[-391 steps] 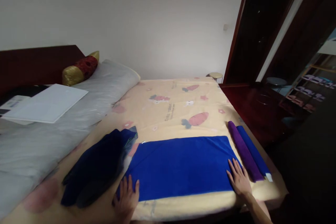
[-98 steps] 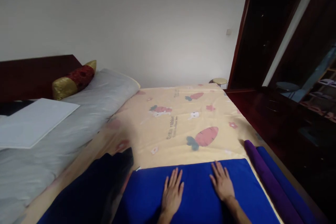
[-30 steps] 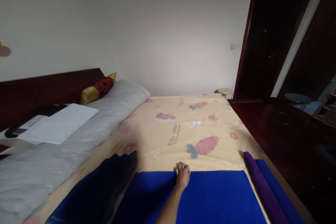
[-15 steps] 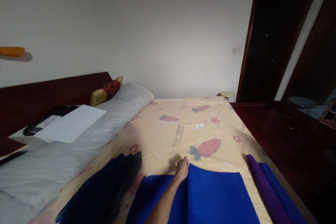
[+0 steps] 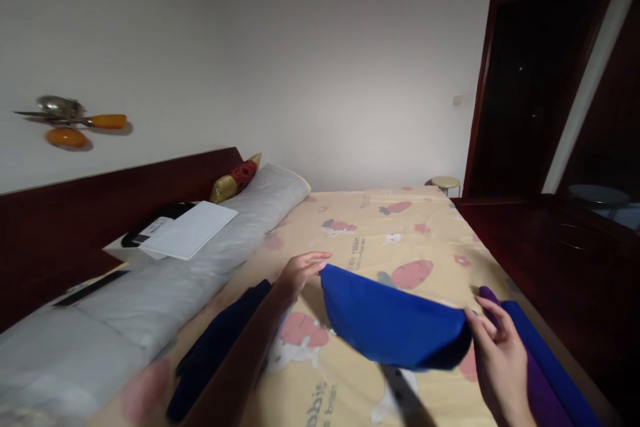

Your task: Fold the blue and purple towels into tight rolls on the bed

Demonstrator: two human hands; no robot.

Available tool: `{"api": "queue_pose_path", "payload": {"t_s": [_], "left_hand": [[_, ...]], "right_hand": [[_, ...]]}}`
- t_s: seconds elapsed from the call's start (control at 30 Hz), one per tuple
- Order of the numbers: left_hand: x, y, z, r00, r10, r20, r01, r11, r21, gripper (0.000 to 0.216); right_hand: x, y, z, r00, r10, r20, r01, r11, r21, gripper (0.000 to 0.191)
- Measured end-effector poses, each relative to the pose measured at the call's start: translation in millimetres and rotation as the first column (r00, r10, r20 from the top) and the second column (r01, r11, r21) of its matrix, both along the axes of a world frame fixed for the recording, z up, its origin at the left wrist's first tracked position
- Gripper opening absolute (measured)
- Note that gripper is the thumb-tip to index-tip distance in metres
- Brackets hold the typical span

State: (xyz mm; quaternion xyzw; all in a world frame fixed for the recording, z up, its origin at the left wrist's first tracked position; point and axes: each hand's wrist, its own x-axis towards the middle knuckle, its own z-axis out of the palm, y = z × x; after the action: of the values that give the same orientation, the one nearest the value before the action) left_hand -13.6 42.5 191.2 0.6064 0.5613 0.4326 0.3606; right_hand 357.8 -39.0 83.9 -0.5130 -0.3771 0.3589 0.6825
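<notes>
A piece of blue fabric [image 5: 393, 317] hangs folded over the bed, stretched between both hands. My left hand [image 5: 300, 272] pinches its upper left corner between thumb and fingers. At the opposite end, my right hand [image 5: 503, 350] grips the right corner, thumb and fingers closed on it. The lower edge of the fabric sags in a curve above the printed sheet. Left of the fabric, partly behind my left forearm, lies a crumpled dark blue cloth [image 5: 220, 340]. Close to my right hand are a purple roll of cloth [image 5: 543, 390] and a blue roll of cloth [image 5: 550, 363].
The bed's yellow sheet [image 5: 345, 240] has carrots and rabbits on it. A long grey pillow [image 5: 200, 287] runs along the dark headboard [image 5: 125, 193], with a white flat box [image 5: 190, 230] and a red-and-gold cushion [image 5: 237, 178]. Beyond the bed stands a stool [image 5: 445, 182].
The blue fabric was spread low on the bed with one hand gripping its top edge. Now both hands hold it raised and folded smaller. The view has turned slightly left.
</notes>
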Motion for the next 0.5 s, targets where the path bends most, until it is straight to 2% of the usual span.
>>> {"api": "queue_pose_path", "payload": {"t_s": [0.07,0.13,0.23,0.3,0.5], "left_hand": [[-2,-20,15.9,1.000,-0.013,0.023,0.013,1.000,-0.024,0.044],[-1,-38,26.4,0.999,-0.036,0.017,0.037,0.999,-0.039,0.043],[0,-59,35.8,0.999,-0.053,-0.011,0.053,0.998,-0.044,0.044],[0,-70,39.9,0.998,-0.049,-0.027,0.048,0.998,-0.030,0.045],[-2,-89,43.5,1.000,0.015,-0.023,-0.015,1.000,0.024,0.041]], "right_hand": [[8,16,21.9,1.000,0.010,-0.010,-0.010,1.000,0.015,0.053],[14,29,37.7,0.996,0.089,-0.010,-0.089,0.996,0.017,0.051],[20,43,52.0,0.965,0.258,-0.049,-0.255,0.965,0.068,0.058],[24,49,58.5,0.947,0.320,-0.025,-0.315,0.943,0.110,0.061],[40,54,71.8,0.923,0.264,0.281,-0.309,0.942,0.128,0.055]]}}
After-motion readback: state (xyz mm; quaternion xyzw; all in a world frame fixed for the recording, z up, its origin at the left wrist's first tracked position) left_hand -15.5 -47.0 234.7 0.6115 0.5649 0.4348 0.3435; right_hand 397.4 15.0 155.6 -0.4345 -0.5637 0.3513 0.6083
